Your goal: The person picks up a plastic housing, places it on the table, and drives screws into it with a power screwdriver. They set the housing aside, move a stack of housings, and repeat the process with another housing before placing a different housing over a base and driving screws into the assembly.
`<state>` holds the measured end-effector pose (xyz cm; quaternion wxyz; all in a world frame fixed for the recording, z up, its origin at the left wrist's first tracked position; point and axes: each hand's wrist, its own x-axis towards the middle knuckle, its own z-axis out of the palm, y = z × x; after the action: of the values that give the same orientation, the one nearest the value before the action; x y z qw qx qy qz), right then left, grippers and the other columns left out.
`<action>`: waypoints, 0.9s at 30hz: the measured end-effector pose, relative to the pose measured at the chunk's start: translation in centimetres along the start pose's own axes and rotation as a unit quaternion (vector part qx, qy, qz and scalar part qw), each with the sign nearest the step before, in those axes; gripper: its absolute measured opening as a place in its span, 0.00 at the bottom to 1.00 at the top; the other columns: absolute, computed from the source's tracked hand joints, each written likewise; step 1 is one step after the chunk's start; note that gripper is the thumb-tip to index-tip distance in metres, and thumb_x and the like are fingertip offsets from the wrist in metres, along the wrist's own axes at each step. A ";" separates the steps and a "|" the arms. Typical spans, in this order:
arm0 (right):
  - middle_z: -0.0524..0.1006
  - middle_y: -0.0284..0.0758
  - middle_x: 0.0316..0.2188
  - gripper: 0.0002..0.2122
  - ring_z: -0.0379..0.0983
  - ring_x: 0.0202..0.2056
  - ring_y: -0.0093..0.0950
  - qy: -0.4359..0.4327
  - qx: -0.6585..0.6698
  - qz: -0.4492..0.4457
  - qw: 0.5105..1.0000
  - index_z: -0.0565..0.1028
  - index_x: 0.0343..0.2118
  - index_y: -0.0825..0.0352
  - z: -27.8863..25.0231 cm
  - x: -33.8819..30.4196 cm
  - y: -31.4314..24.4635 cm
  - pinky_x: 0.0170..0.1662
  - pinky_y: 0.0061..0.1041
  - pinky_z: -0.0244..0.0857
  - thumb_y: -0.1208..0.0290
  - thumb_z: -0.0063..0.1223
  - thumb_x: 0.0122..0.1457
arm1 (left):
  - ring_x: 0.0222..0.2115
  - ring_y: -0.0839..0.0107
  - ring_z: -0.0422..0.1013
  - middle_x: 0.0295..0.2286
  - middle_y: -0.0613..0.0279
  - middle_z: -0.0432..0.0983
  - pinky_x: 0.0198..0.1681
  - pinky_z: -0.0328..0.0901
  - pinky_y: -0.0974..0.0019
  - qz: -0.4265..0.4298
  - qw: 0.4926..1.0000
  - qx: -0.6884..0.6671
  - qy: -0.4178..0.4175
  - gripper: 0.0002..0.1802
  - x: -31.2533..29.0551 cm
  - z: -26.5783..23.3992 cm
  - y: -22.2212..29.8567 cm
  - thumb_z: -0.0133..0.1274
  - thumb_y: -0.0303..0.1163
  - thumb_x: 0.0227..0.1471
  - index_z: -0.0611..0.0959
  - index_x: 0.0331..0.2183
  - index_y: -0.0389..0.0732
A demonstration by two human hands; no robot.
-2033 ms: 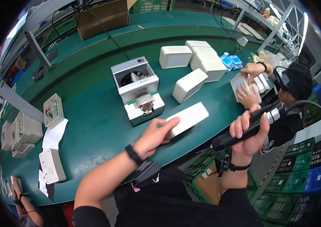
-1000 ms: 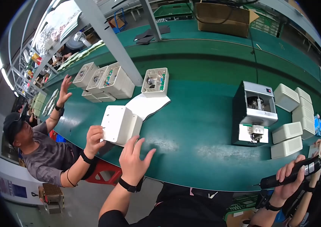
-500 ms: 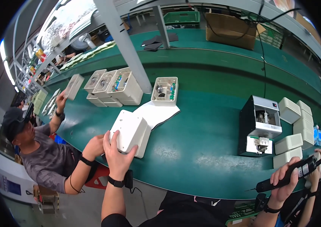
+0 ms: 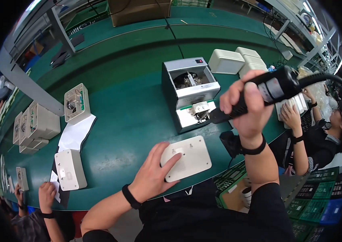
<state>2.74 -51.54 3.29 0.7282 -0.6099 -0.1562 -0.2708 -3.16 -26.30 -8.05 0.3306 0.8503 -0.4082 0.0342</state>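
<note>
My left hand grips the left end of an off-white plastic housing, its thumb lying across the flat face. Holes show near the corners of that face, and the housing rests at the table's near edge. Raised at the right, my right hand is wrapped round a black corded electric screwdriver. The nose of the screwdriver points down-left at the front of a black and silver screw feeder. Its tip is at the feeder's small metal outlet; whether they touch I cannot tell.
Another housing stands at the left near a co-worker's hand. Open housings with parts inside stand farther left, one by white paper. Closed off-white housings sit behind the feeder. A second co-worker's hand is at the right.
My view has swung right. My left hand has moved from beside the left co-worker's hand to the table before me, on a housing. My right hand has brought the screwdriver to the feeder.
</note>
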 end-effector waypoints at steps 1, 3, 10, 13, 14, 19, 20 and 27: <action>0.68 0.35 0.19 0.10 0.65 0.16 0.26 -0.008 -0.025 -0.005 1.000 0.64 0.43 0.65 0.1 0.4 0.3 0.22 0.29 0.64 0.65 0.45 0.65 | 0.55 0.38 0.63 0.57 0.38 0.60 0.59 0.63 0.48 -0.027 0.999 -0.028 -0.014 0.53 0.9 0.0 0.1 0.76 0.38 0.29 0.70 0.58 0.42; 0.68 0.36 0.20 0.09 0.65 0.16 0.26 -0.016 -0.050 -0.008 0.999 0.65 0.42 0.66 0.0 0.9 0.7 0.22 0.29 0.65 0.67 0.45 0.65 | 0.56 0.39 0.63 0.57 0.37 0.60 0.60 0.62 0.50 -0.084 0.992 -0.083 -0.042 0.57 1.9 0.1 0.2 0.76 0.38 0.30 0.65 0.61 0.39; 0.69 0.37 0.18 0.08 0.66 0.15 0.27 -0.012 -0.008 -0.027 1.000 0.66 0.40 0.67 -0.2 1.7 0.5 0.20 0.29 0.64 0.70 0.47 0.63 | 0.55 0.45 0.65 0.56 0.42 0.63 0.59 0.63 0.52 -0.148 0.972 -0.180 -0.031 0.66 1.2 1.4 -1.7 0.78 0.40 0.27 0.56 0.63 0.33; 0.69 0.37 0.18 0.09 0.66 0.15 0.27 -0.019 -0.058 0.012 0.998 0.66 0.40 0.68 0.0 2.7 1.8 0.20 0.29 0.64 0.69 0.47 0.63 | 0.54 0.47 0.66 0.54 0.45 0.65 0.58 0.63 0.54 -0.135 0.979 -0.146 -0.035 0.65 1.8 1.6 -2.3 0.78 0.40 0.26 0.57 0.61 0.33; 0.69 0.37 0.18 0.10 0.66 0.14 0.27 -0.023 -0.083 0.031 0.996 0.66 0.40 0.68 -0.1 2.8 2.0 0.19 0.29 0.64 0.68 0.47 0.63 | 0.53 0.48 0.67 0.53 0.45 0.66 0.57 0.64 0.55 -0.125 0.983 -0.131 -0.030 0.64 1.9 1.7 -2.4 0.78 0.39 0.26 0.59 0.60 0.33; 0.69 0.37 0.18 0.11 0.66 0.14 0.27 -0.039 -0.055 0.080 0.994 0.65 0.41 0.69 -0.4 0.9 0.4 0.20 0.30 0.65 0.66 0.47 0.63 | 0.54 0.42 0.66 0.51 0.43 0.69 0.63 0.58 0.48 -0.134 0.981 -0.137 -0.022 0.58 2.1 1.7 -2.2 0.76 0.39 0.28 0.61 0.58 0.34; 0.69 0.37 0.18 0.12 0.66 0.14 0.27 -0.043 -0.041 0.063 0.996 0.65 0.42 0.69 -0.7 0.4 0.1 0.20 0.30 0.65 0.66 0.47 0.63 | 0.54 0.42 0.66 0.51 0.43 0.69 0.63 0.58 0.48 -0.136 0.981 -0.139 -0.018 0.58 2.0 1.6 -2.2 0.76 0.39 0.28 0.61 0.58 0.34; 0.69 0.38 0.18 0.12 0.66 0.14 0.27 -0.051 -0.015 0.029 0.998 0.64 0.42 0.69 -1.7 -1.6 0.4 0.21 0.29 0.66 0.67 0.48 0.63 | 0.55 0.41 0.65 0.51 0.43 0.69 0.62 0.58 0.48 -0.143 0.978 -0.146 -0.029 0.58 2.0 1.6 -2.2 0.76 0.41 0.29 0.61 0.58 0.36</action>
<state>1.52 -52.85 1.77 0.7179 -0.6377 -0.1712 -0.2205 -0.59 -27.59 -9.83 0.4406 0.8433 -0.2919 -0.0978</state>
